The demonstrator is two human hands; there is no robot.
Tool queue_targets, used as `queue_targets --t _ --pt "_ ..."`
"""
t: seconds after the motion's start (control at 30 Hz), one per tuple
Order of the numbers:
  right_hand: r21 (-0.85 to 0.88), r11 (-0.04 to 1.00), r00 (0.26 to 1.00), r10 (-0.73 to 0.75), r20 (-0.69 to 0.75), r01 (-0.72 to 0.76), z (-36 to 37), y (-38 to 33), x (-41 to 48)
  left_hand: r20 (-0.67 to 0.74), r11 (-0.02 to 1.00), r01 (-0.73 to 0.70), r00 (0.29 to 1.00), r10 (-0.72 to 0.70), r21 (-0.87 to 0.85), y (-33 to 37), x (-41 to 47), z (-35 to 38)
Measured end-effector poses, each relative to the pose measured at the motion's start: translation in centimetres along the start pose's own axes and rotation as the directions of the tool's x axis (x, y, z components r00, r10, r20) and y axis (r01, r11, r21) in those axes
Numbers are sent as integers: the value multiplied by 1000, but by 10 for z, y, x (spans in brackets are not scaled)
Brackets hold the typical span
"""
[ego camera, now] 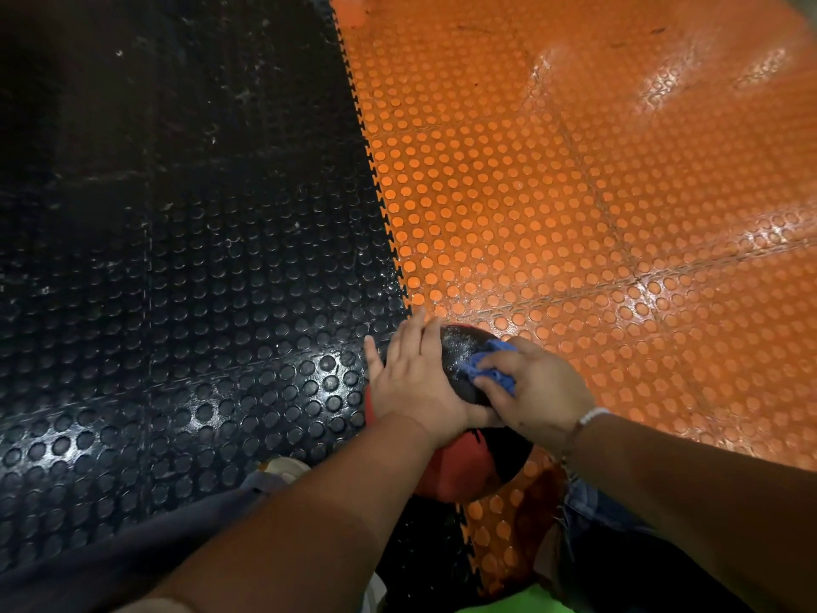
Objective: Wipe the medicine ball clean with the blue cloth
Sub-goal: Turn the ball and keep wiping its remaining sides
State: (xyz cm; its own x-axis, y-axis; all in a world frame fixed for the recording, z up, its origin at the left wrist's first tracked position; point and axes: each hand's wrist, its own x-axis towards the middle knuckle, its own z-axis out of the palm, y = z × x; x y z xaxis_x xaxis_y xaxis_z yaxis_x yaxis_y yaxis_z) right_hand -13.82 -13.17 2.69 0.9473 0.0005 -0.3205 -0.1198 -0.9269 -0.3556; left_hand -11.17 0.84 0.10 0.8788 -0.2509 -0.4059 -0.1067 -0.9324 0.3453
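Nearest me, both forearms hid much of the round red-and-black textured medicine ball, which sat on the floor at the seam between the black studded rubber mat and the orange studded rubber mat. My left hand lay flat and unclenched on the ball. My right hand pressed the crumpled blue cloth on top, gripping it, cloth mostly covered.

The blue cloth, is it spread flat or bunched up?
Bunched up: the blue cloth shows crumpled folds under the right hand, pressed on the black-and-red medicine ball.
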Motion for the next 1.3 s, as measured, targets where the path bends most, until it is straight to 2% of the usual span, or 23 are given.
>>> queue_targets --t 0.07,0.2,0.23,0.33,0.37,0.47,0.5,0.53,0.6,0.67,0.7,0.8,0.83,0.93,1.03,1.17,1.3 --pt "25 997 997 67 -28 -67 1 3 6 -67 1000 -18 998 18 -2 5 -9 7" --pt "84 986 989 147 -27 -144 -3 3 16 35 998 -7 999 5 60 7 -10 12" --pt "70 991 992 121 -32 -119 -4 -1 14 39 998 -5 999 2 68 6 -7 11" --pt "-32 993 994 -112 -8 112 0 -8 5 53 998 -3 999 -1 62 2 -2 7" --pt "-42 992 993 -119 5 119 -2 -6 8 56 998 -1 998 -3 57 2 -2 7" --pt "28 990 990 140 2 -140 -12 7 32 48 1000 18 999 -19 16 2 -5 8" --pt "29 983 983 181 -28 -180 -12 6 35 46 1000 29 999 -29 4 3 -5 9" --pt "-18 987 986 160 -51 -161 -8 1 35 46 999 39 998 -39 -7 4 -5 8" --pt "-125 992 996 -7 -92 -5 2 -14 22 52 999 46 998 -45 -28 3 -2 8" --pt "-185 973 988 -150 -39 140 2 -17 9 61 999 35 998 -34 -22 0 -3 8" --pt "-180 974 990 -143 -11 139 -1 -9 11 69 1000 17 997 -18 6 0 -5 8" --pt "-69 994 996 88 -31 -90 -7 12 30 79 998 -18 997 13 57 5 -13 11" --pt "-61 990 991 125 -48 -128 -6 11 33 74 999 -14 997 10 53 7 -13 12" --pt "-104 993 997 41 -68 -48 3 -5 19 70 999 -8 998 5 38 12 -7 11" --pt "-104 990 996 -88 25 90 -4 -4 5 103 998 -32 994 28 45 12 -8 12" --pt "-3 995 995 98 -7 -98 -10 10 19 86 996 -86 993 83 31 11 -4 5" --pt "31 995 995 97 30 -98 -10 8 18 67 999 36 997 -36 3 -4 4 -6"
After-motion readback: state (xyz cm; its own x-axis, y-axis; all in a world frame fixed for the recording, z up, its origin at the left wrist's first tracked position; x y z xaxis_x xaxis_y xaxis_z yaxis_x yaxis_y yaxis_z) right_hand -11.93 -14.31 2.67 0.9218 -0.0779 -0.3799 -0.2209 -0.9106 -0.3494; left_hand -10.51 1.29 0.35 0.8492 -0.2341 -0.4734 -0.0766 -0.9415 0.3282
